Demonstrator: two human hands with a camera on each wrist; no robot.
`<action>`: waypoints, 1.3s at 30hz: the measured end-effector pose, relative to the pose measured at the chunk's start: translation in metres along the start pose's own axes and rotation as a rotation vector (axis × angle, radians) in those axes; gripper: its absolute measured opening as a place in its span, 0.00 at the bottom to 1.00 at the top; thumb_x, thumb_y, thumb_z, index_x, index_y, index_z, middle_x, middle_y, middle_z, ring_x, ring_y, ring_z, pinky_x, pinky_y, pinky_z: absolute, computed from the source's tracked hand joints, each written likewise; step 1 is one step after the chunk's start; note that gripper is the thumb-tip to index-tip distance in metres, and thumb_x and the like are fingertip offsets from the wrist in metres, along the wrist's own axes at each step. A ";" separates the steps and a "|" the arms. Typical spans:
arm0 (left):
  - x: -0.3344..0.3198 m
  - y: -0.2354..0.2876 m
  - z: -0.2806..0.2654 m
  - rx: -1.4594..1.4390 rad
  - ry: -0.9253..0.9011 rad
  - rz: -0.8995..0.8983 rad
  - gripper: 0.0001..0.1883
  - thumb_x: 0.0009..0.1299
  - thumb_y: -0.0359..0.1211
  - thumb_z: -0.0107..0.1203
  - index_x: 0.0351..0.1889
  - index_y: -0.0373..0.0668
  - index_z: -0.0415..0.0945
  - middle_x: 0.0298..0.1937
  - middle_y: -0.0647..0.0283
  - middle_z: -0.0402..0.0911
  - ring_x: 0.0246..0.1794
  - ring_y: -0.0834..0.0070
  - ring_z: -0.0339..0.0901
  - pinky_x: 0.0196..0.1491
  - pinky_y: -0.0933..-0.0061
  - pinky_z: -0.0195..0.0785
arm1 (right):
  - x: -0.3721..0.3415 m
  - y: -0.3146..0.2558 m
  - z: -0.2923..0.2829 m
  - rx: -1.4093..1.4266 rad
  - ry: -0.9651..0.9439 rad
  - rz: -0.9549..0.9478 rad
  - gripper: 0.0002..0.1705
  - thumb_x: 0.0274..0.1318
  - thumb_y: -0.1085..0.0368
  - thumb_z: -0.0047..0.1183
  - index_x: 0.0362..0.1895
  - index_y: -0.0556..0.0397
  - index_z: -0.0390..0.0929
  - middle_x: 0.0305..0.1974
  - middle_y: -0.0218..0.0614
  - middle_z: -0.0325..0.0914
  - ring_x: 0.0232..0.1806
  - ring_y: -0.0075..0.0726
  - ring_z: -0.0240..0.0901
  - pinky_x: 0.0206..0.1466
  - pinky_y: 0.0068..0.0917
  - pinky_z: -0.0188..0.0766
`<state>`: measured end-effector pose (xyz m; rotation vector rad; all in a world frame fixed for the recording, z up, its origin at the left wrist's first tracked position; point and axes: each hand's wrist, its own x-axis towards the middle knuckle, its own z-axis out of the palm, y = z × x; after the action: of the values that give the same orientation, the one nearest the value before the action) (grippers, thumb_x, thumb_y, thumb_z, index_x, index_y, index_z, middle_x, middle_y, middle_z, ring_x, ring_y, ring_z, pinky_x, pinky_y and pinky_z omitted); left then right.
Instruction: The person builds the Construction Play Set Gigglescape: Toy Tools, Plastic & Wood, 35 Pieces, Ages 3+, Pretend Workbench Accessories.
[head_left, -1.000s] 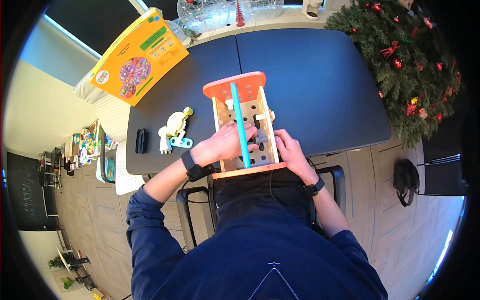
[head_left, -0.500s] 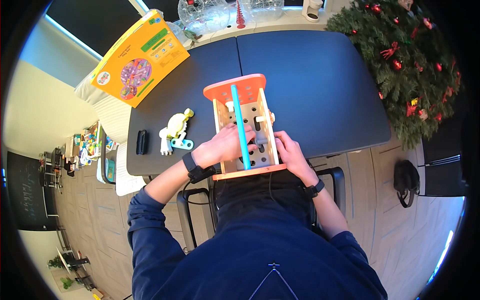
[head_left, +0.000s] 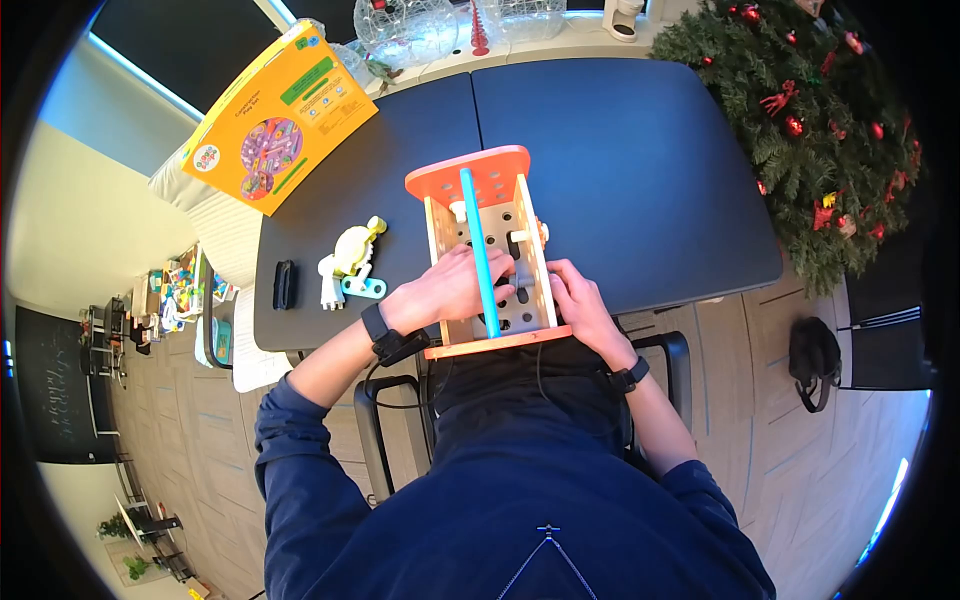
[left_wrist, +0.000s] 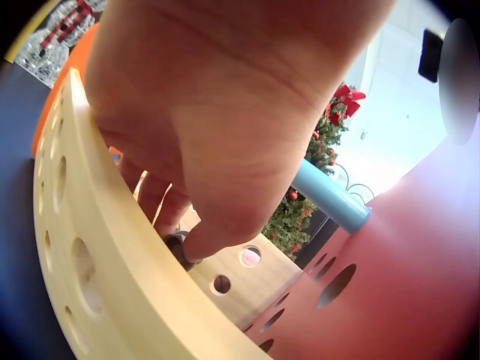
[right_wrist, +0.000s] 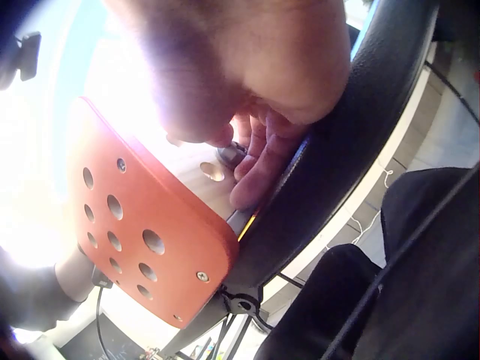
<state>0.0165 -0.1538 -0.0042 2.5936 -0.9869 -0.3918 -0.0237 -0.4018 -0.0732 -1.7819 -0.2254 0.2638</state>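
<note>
The wooden toolbox (head_left: 440, 182) is at the near edge of the tabletop (head_left: 640, 190), with white pegs (head_left: 519, 236) inside. In it, the left hand (head_left: 465, 283) pinches a grey bolt (head_left: 522, 282); outside, the right hand (head_left: 583, 308) pinches a grey knob (right_wrist: 231, 154).

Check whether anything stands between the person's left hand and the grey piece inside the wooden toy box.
Nothing visible does: the left hand pinches the grey piece. The blue bar crosses over that hand, not between them. The wooden side wall separates it from the right hand.
</note>
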 end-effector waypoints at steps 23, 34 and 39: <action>0.000 -0.001 -0.002 -0.033 0.001 0.016 0.17 0.78 0.46 0.61 0.50 0.42 0.79 0.42 0.58 0.84 0.51 0.56 0.80 0.64 0.51 0.68 | 0.001 0.002 0.001 0.033 0.002 -0.004 0.15 0.84 0.62 0.42 0.60 0.59 0.73 0.34 0.41 0.86 0.30 0.29 0.85 0.36 0.31 0.83; 0.003 -0.003 -0.001 -0.006 -0.031 -0.013 0.18 0.76 0.45 0.64 0.47 0.40 0.76 0.42 0.57 0.82 0.50 0.53 0.81 0.56 0.51 0.72 | 0.001 0.003 0.001 0.088 -0.016 0.008 0.15 0.84 0.60 0.46 0.59 0.60 0.73 0.33 0.38 0.84 0.30 0.26 0.83 0.36 0.29 0.82; 0.002 -0.005 -0.001 0.024 -0.027 0.026 0.18 0.77 0.46 0.63 0.49 0.40 0.79 0.43 0.56 0.82 0.51 0.53 0.81 0.58 0.51 0.72 | 0.002 0.002 0.002 0.090 -0.008 0.029 0.16 0.84 0.59 0.46 0.59 0.60 0.73 0.34 0.37 0.83 0.31 0.26 0.83 0.36 0.30 0.82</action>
<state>0.0217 -0.1514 -0.0061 2.6008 -1.0396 -0.4112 -0.0224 -0.3998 -0.0756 -1.6967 -0.1908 0.2980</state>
